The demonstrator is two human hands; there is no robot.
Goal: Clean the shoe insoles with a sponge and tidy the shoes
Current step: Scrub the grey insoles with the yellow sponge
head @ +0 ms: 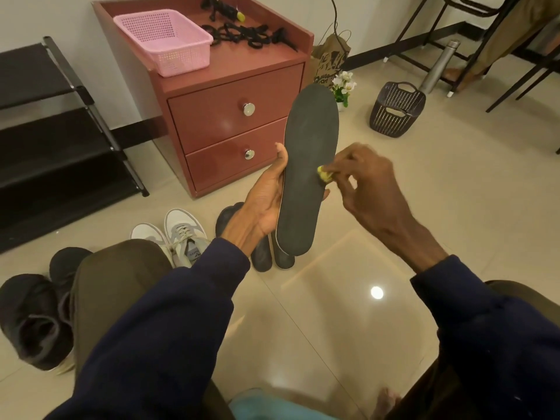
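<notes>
My left hand (262, 204) grips a long dark grey insole (306, 165) by its left edge and holds it upright in mid-air, toe end up. My right hand (372, 189) pinches a small yellow sponge (325, 174) and presses it against the right edge of the insole near its middle. More dark insoles (266, 256) lie on the floor just below the held one, partly hidden by my left wrist. A pair of grey-white sneakers (178, 231) stands on the floor to their left, and a pair of black shoes (33, 316) sits at the lower left beside my knee.
A red-brown two-drawer cabinet (236, 116) stands ahead with a pink basket (165, 40) and black laces (248, 34) on top. A black shoe rack (54, 137) is at left. A dark plastic basket (395, 110), small potted flowers (342, 84), a paper bag and a metal bottle (439, 66) sit on the tiled floor.
</notes>
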